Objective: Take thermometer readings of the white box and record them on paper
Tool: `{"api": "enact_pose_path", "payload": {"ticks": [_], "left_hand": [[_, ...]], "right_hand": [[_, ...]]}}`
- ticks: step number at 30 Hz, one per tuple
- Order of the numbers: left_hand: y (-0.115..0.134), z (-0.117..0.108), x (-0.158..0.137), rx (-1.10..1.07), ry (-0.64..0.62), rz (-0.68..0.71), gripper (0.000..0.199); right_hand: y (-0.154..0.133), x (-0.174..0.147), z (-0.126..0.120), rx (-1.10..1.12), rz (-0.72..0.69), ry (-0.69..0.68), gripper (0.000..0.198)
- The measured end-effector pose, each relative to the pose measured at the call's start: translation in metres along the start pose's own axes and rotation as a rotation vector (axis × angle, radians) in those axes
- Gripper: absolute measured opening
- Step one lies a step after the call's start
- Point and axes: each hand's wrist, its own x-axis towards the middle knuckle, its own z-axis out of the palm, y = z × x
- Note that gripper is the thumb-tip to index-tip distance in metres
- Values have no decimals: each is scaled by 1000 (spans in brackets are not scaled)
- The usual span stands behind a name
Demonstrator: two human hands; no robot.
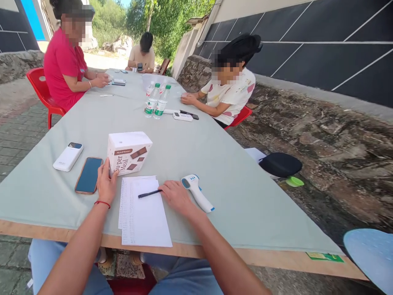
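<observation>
- The box [130,151] stands on the table [245,205], printed front towards the wearer; it serves as the landmark here.
- The left hand [106,182] is at the box's lower left corner, thumb on the front, fingers bent round the side: partly closed, with hold of that edge only.
- The right hand [175,196] lies palm down, nearer the wearer than the box and to its right. Its fingers are drawn together over one end of the pen [149,194]; how firmly they pinch cannot be told, as their undersides are hidden.
- The papers [150,223] lie just on the near side of the box, with the pen across their upper part.
- A light touch should suit the box, since thin card would dent under a hard squeeze; keeping its base flat would save it tipping from a one-corner hold.
- The pen would be better steered from nearer its middle, and kept off the sheets unless meant to mark.
- Room for the elbows matters: the phone [89,175] is left of the box, close to the left hand, and the thermometer [198,193] is right of it, just beside the right hand.
</observation>
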Motion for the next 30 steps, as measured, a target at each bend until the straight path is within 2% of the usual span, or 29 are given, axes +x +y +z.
{"api": "enact_pose_path", "payload": {"ticks": [3,7,9,11,15,17,22,26,30], "left_hand": [[2,1,-1,59,-29,-7,61],[4,-1,-1,-13,-36,8,52],[5,-3,-1,-74,-40,-12,55],[6,-3,-3,-87,-63,-34,69],[11,1,-15,-6,-136,2,117],[13,5,-22,30,-167,36,130],[15,9,-26,46,-198,44,133],[16,8,-26,-21,-193,31,132],[18,8,-28,27,-204,56,133]], "right_hand": [[-6,-2,-7,211,133,116,20],[-37,12,-7,753,539,454,13],[-56,25,-2,1052,650,471,14],[-72,39,6,1221,713,397,16],[-86,50,21,1214,773,379,15],[-88,48,25,1172,784,388,14],[-90,42,23,1092,833,394,11],[-90,41,22,1048,797,396,8],[-90,39,21,1044,792,374,9]]}}
